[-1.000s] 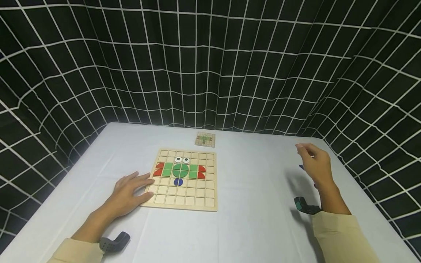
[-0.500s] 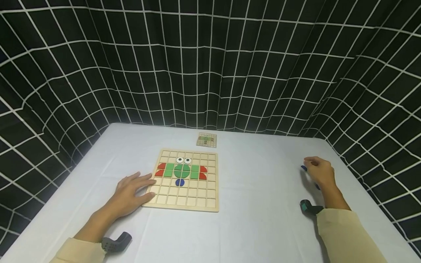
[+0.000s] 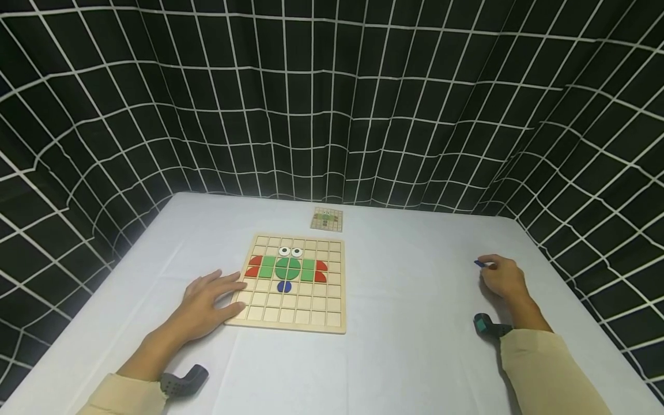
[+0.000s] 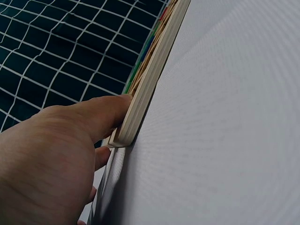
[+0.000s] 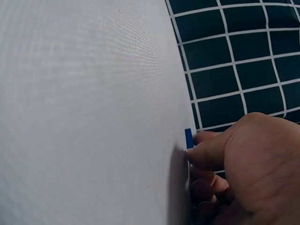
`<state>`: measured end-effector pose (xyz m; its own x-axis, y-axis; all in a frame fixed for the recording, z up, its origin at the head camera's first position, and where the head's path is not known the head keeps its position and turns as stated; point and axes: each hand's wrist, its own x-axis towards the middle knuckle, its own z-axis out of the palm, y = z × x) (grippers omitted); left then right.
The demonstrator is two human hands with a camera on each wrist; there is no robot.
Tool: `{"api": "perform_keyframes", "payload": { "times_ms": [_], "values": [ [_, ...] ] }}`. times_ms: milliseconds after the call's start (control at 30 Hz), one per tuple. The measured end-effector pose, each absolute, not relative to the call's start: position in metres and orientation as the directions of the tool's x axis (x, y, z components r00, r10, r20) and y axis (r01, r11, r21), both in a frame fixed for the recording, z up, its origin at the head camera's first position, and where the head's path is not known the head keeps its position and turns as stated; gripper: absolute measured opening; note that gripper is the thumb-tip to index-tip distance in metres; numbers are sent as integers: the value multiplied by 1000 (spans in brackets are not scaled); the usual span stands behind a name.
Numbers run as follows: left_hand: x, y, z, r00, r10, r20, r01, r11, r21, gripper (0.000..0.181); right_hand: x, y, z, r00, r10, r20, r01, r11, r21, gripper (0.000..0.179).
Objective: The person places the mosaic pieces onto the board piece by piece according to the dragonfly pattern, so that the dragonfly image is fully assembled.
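Observation:
In the head view, a wooden grid board [image 3: 317,317] bears a pattern of coloured tiles. White eye discs sit above a green circle [image 3: 287,268], green squares and red quarter pieces flank it, and a blue circle [image 3: 284,286] lies below. My left hand [image 3: 204,305] rests on the board's left edge with fingers relaxed; the left wrist view shows the thumb on the rim. Off to the right, my right hand [image 3: 504,280] pinches a small blue tile [image 5: 189,138] between thumb and fingertip, just above the tablecloth. Its full shape is covered by the fingers.
A small pattern card [image 3: 327,219] with a similar picture lies behind the board. White cloth [image 3: 404,288] spans the table between board and right hand. Dark curtains with white grid lines [image 3: 337,104] enclose the back and sides.
My right hand has come down to the cloth, taken hold of a blue tile and lifted it slightly. Another blue piece near the wrist is now out of sight. The left hand stays put.

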<state>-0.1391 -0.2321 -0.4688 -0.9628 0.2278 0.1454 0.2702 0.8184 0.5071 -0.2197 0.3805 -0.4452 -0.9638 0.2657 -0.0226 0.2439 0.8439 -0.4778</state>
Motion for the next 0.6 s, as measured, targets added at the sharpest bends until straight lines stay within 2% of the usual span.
{"api": "perform_keyframes", "payload": {
  "times_ms": [200, 400, 600],
  "values": [
    [-139, -232, -470, -964, 224, 142, 265, 822, 504, 45, -218, 380, -446, -976, 220, -6, 195, 852, -487, 38],
    [-140, -233, -470, -963, 227, 145, 269, 821, 503, 45, -219, 374, -450, -969, 248, 16, 210, 850, -482, 37],
    [-140, -233, -471, -965, 221, 138, 261, 822, 506, 46, -218, 371, -453, -971, 223, 87, 159, 873, -461, 26]
  ]
}}
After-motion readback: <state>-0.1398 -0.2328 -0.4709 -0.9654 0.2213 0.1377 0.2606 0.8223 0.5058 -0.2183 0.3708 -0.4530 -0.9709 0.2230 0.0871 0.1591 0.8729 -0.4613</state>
